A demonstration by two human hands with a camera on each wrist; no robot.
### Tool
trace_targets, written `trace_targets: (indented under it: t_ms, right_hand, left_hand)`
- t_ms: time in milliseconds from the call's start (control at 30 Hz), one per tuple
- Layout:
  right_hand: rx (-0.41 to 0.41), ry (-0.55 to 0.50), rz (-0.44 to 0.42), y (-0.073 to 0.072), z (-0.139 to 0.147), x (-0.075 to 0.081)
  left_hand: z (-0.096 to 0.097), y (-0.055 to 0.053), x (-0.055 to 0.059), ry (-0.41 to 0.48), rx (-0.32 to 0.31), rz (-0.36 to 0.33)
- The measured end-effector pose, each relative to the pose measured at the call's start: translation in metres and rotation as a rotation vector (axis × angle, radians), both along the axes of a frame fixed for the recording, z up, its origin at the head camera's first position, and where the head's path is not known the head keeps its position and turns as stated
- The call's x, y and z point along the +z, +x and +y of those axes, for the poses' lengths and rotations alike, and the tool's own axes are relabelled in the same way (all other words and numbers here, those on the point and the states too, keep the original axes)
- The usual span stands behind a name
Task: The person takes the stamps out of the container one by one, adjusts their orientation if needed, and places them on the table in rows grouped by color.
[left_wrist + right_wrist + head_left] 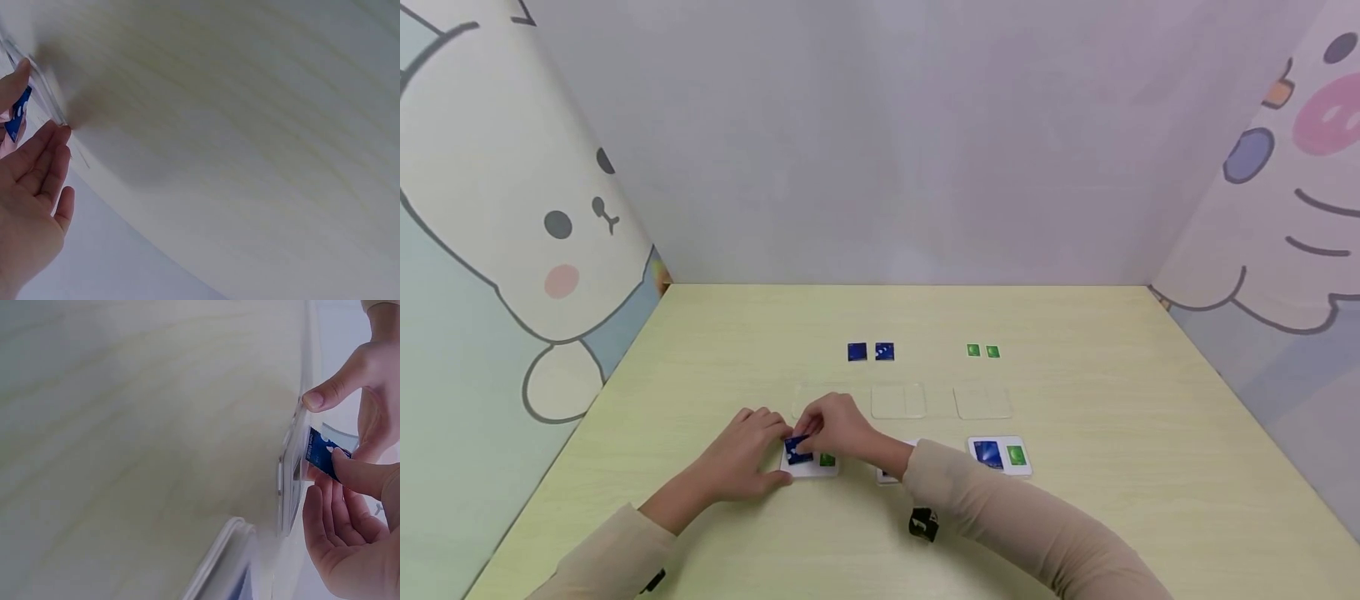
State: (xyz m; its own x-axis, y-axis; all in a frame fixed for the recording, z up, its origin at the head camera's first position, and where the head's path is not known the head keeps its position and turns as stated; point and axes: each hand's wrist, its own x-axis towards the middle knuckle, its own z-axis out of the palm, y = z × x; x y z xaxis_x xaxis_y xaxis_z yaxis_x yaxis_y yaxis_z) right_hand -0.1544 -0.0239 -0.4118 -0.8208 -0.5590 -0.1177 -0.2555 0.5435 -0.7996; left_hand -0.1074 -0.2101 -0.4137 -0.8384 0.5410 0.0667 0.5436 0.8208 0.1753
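Note:
My right hand (842, 429) pinches a small dark blue square card (797, 450) with white marks between thumb and fingers. It holds the card tilted over the left part of a white rounded case (811, 471). On that case's right part a green square (827, 459) shows beside my right fingers. My left hand (748, 454) grips the case's left end, its thumb at the near edge and its fingers at the far edge. In the right wrist view, the blue card (322, 452) stands edge-up close over the case (290, 469).
Another white case (887, 477) lies partly under my right forearm. A third case (1026, 471) with blue and green squares is further right. Behind them are clear plastic covers (898, 401), two blue squares (857, 352) and two green squares (973, 350). A wall borders the table's back.

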Motion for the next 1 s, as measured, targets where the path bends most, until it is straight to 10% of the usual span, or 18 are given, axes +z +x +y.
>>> trace_targets:
  t_ms: [1000]
  right_hand:
    - [-0.059, -0.014, -0.166, -0.014, 0.009, 0.007]
  left_hand:
    - [0.001, -0.001, 0.002, -0.018, 0.009, -0.035]
